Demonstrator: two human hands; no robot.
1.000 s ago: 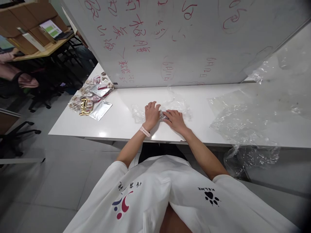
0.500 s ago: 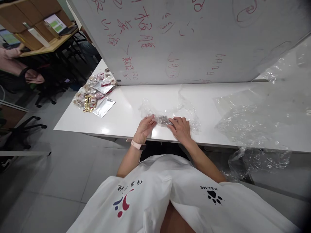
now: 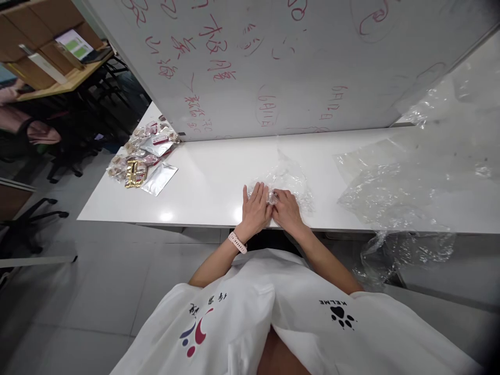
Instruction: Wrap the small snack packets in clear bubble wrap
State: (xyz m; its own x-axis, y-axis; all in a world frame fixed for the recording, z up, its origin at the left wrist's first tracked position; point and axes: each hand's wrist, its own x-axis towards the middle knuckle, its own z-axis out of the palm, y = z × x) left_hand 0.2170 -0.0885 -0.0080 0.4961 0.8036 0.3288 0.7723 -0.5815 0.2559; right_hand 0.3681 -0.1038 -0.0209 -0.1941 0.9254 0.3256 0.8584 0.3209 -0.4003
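A crumpled sheet of clear plastic wrap [image 3: 295, 179] lies near the front edge of the white table, spreading away from my hands. My left hand [image 3: 255, 208] lies palm down on its left part, fingers stretched out and the thumb apart. Close beside it, my right hand [image 3: 287, 210] has its fingers curled over a bunched part of the wrap. The small dark item wrapped inside is almost wholly covered by my hands, so its kind cannot be made out.
A large clear plastic sheet [image 3: 394, 192] covers the table's right side and hangs over the front edge. Several small packets [image 3: 136, 173], silver, gold and clear, lie at the left end. A whiteboard [image 3: 297, 73] with red writing stands behind. Another person's sleeve [image 3: 11, 94] shows far left.
My left hand has moved right and turned from gripping the bundle's left end to lying flat over it. The wrap's left part is now folded in or covered. The view has shifted slightly.
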